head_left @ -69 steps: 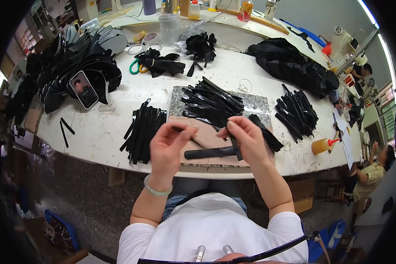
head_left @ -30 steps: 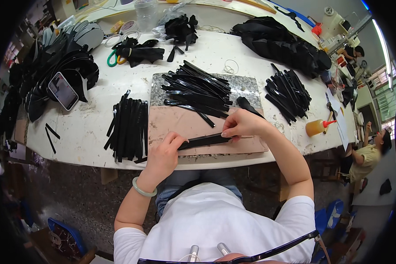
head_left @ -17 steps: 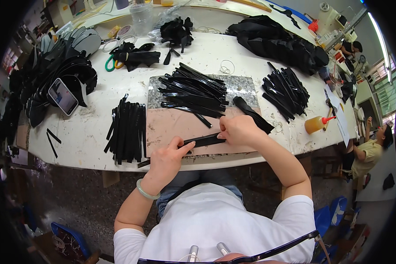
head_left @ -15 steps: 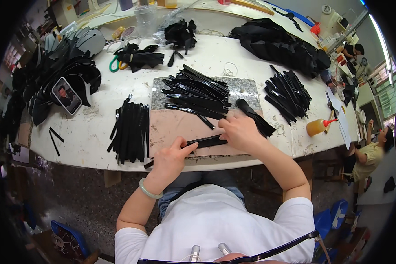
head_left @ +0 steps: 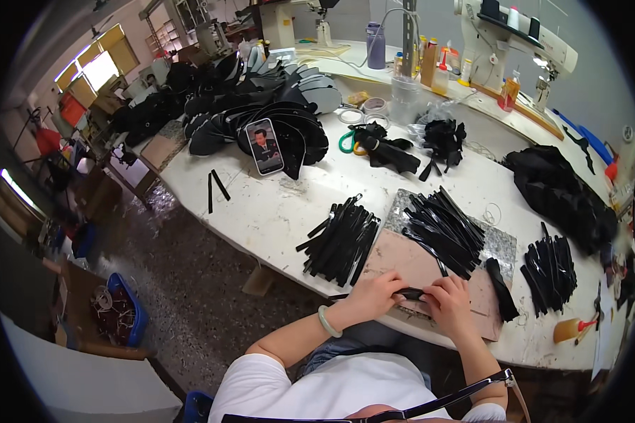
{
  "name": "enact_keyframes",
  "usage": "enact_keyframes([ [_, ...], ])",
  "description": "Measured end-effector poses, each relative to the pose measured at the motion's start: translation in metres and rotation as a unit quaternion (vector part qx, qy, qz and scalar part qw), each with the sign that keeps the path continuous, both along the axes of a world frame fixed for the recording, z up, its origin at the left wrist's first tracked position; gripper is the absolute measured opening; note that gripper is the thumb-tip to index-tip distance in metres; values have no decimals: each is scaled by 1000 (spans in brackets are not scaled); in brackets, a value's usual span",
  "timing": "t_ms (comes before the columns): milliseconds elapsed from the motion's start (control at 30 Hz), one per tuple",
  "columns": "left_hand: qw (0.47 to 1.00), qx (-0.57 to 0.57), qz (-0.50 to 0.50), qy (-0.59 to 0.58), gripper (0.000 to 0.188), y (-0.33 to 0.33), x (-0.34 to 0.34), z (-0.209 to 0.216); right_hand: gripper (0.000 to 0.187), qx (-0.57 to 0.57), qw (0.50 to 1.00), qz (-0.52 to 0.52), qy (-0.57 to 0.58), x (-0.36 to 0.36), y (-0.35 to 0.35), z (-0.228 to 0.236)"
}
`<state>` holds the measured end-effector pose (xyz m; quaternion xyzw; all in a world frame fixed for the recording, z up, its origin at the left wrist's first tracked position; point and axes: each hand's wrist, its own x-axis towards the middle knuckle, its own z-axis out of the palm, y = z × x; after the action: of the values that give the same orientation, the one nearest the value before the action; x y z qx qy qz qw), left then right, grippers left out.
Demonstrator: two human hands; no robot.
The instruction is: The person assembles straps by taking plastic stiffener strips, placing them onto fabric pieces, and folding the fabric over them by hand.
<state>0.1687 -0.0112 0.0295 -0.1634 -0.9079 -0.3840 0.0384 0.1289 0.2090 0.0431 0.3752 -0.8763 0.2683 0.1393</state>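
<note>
Between my two hands stretches a short black strip (head_left: pixel 410 294), held above the near part of a pinkish board (head_left: pixel 391 257). My left hand (head_left: pixel 376 296) pinches its left end, with a pale bangle on that wrist. Closed on the right end are the fingers of my right hand (head_left: pixel 450 302). Just beyond them a pile of glossy black strips (head_left: pixel 444 229) lies on a grey speckled slab (head_left: pixel 502 250). Left of the board is a bundle of black strips (head_left: pixel 342 240). A wider bunch of black pieces (head_left: pixel 499 289) rests by the board's right edge.
Another strip pile (head_left: pixel 549 271) and a glue bottle (head_left: pixel 570 330) with a red tip are at the right. A phone (head_left: pixel 264 146) leans on black curved pieces (head_left: pixel 307 134). Scissors (head_left: pixel 347 143) lie under dark scraps. Sewing machines (head_left: pixel 518 53) stand behind.
The view has swung to the left, so the table appears shifted right. My hands have drawn closer together on the black strip, and less of it shows between them.
</note>
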Motion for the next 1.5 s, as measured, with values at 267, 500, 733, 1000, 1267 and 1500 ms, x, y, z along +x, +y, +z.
enact_keyframes([
  [267,990,129,47,-5,30,-10,-3,15,16,-61,998,-5,7,-1,6,24],
  [500,830,518,118,-170,29,-42,1,35,10,-215,945,-245,-26,-38,91,47],
  [733,610,762,51,-210,18,-40,0,40,36,117,844,-499,156,-95,249,46],
  [1000,551,799,-10,-240,18,31,-7,13,51,-222,868,86,-435,17,-18,51],
  [1267,887,444,120,-32,30,-8,-7,-1,18,-170,770,14,-615,-26,-7,40],
  [1500,984,141,95,42,18,-21,-7,-12,22,61,834,-26,-547,-51,-3,39],
])
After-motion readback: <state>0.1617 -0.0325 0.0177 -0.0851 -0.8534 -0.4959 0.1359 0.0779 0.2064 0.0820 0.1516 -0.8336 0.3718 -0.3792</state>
